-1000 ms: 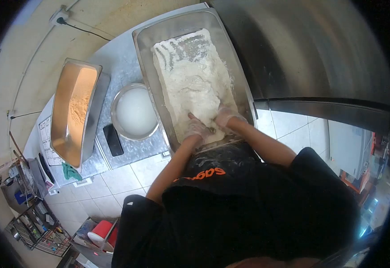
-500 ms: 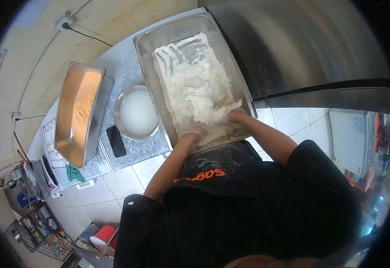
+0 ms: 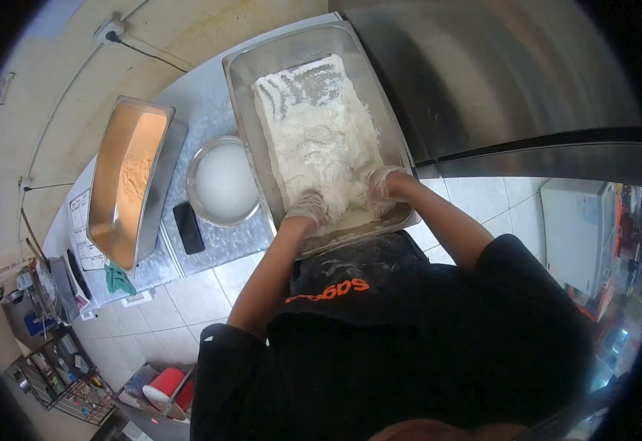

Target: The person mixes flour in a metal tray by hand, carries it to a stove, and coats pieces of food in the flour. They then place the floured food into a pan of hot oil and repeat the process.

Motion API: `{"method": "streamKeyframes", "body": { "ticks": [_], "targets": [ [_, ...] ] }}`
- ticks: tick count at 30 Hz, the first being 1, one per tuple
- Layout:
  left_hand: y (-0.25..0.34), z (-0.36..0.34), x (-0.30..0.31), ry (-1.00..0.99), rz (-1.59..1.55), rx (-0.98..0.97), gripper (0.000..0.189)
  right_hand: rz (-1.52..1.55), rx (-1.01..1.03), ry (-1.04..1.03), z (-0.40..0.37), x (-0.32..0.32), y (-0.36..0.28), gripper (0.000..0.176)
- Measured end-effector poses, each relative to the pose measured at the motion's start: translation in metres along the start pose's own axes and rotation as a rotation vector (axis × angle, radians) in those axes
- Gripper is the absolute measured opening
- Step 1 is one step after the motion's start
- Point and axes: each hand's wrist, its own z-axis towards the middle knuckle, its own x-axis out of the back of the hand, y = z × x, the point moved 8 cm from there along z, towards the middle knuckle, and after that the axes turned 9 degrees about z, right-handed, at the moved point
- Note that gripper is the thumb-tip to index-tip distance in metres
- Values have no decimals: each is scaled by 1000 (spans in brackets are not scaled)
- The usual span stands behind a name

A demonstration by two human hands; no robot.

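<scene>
A large steel tray (image 3: pixel 244 95) holds a heap of white flour (image 3: pixel 328 147), with bare streaks at its far end. My left hand (image 3: pixel 309 209), in a clear glove dusted with flour, presses into the near left side of the heap. Across from it my right hand (image 3: pixel 384 192), also gloved, is at the near right side, against the flour. The fingers of both hands are sunk in the flour or hidden by it. Wet, paler matter lies between the hands at the tray's near end.
Left of the tray stands a round bowl (image 3: pixel 224 182) of whitish liquid, beside a black phone (image 3: pixel 188 228). A deep steel pan (image 3: pixel 137 180) with orange powder is farther left, near a green cloth (image 3: pixel 119 280). A steel appliance (image 3: pixel 497 81) borders the tray's right side.
Both hands have shifted slightly and their gloved backs show more. The right hand has turned inward against the flour, and the near part of the heap has been pushed together.
</scene>
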Motion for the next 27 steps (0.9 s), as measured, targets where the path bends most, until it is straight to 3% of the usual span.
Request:
{"method": "streamKeyframes", "body": {
  "ticks": [1, 5, 7, 8, 10, 13, 17, 19, 20, 22, 23, 25, 26, 27],
  "targets": [
    [2, -9, 6, -171, 260, 71, 23, -59, -28, 34, 2, -5, 3, 76],
    [-3, -15, -14, -51, 259, 155, 22, -168, -12, 170, 47, -43, 28, 77],
    [-1, -21, 12, -245, -72, 280, 26, -109, 9, 104, 36, -39, 26, 78],
    [4, -27, 26, -250, -75, 280, 26, -101, 9, 95, 37, -40, 25, 78],
    [12, -31, 60, -101, -79, 219, 30, -121, 9, 110, 43, -46, 29, 79],
    [-16, -15, -6, 10, 21, 225, 31, -141, 28, 172, 59, -55, 32, 79],
    [-18, -18, 38, -63, 20, 178, 31, 13, 229, 264, 36, 4, 11, 81],
    [-42, -9, 66, -147, -21, 405, 42, -61, 158, 382, 16, 49, -24, 81],
    [-54, 1, 55, -151, -25, 406, 42, -134, 130, 448, 15, 64, -39, 82],
    [-40, 12, 80, 663, 829, 134, 53, -229, 115, 533, 33, 70, -57, 82],
    [-36, 16, 80, 665, 831, 132, 53, -229, 115, 537, 46, 63, -52, 82],
    [-43, 43, 47, 101, 880, 163, 57, -56, 179, 428, 86, 41, -41, 80],
    [-41, 38, 60, 100, 881, 168, 57, -59, 184, 426, 81, 42, -32, 80],
    [-46, 29, 68, -132, 402, 218, 55, 215, 139, 204, 78, 29, -7, 80]
  ]
}}
